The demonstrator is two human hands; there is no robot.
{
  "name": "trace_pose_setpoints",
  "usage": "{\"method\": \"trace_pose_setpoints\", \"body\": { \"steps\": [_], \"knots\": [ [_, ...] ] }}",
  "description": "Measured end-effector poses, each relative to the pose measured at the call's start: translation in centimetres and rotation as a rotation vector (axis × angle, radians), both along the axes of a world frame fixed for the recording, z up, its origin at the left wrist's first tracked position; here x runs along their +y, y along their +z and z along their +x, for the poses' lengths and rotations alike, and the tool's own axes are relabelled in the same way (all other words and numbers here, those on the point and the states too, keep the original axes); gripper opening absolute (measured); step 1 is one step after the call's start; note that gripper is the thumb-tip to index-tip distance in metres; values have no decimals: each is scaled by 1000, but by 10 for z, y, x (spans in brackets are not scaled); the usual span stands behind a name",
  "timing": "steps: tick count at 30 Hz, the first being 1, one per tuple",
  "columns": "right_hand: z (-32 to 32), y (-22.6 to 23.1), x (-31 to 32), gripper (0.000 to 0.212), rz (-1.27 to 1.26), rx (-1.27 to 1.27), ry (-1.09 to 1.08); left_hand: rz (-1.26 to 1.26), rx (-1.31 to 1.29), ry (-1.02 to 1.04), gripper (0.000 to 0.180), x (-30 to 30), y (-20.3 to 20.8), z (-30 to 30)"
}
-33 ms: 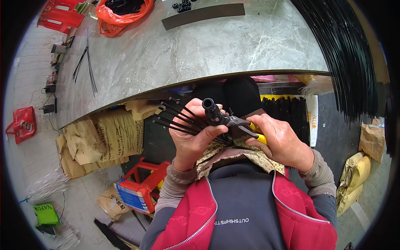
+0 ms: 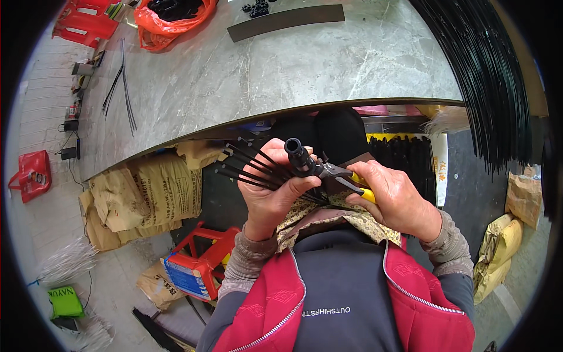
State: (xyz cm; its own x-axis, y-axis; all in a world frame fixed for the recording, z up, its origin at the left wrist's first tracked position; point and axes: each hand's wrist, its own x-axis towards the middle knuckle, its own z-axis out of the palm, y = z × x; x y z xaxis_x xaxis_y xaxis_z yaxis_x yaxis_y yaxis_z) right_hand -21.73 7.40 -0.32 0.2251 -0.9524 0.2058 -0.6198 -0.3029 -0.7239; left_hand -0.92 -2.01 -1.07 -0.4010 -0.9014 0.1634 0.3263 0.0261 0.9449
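Note:
My left hand (image 2: 270, 202) is closed around a bunch of thin black rods (image 2: 249, 171) with small flat ends, which fan out to its left. Against its thumb and fingers stands a black tubular part (image 2: 301, 161), its round hollow end facing up. Yellow-handled pliers (image 2: 365, 193) are gripped in my right hand (image 2: 402, 196). Their metal jaws meet the side of the tubular part; whether they pinch it or something small beside it, I cannot make out. Both hands are above my lap, in front of the table edge. The lower ends of the rods are mostly hidden.
A grey marble-patterned table (image 2: 293, 70) spans the far side, holding a red plastic bag (image 2: 170, 26), a curved dark strip (image 2: 287, 22) and long black strands (image 2: 481, 76). Below it, brown sacks (image 2: 146, 196) lie left. A red stool (image 2: 205, 258) stands near my left arm.

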Motion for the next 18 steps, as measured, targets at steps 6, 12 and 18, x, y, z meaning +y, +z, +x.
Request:
{"method": "trace_pose_setpoints", "body": {
  "steps": [6, 12, 18],
  "knots": [
    [0, -9, 2, 36, 123, -110, -5, -69, -34, -12, 36, -2, -2, -2],
    [-16, 8, -10, 35, 292, -270, -115, 119, 67, -19, 33, -5, -3, 2],
    [-34, 19, -24, 33, 188, -104, -227, 169, 49, -3, 32, -8, -1, 4]
  ]
}}
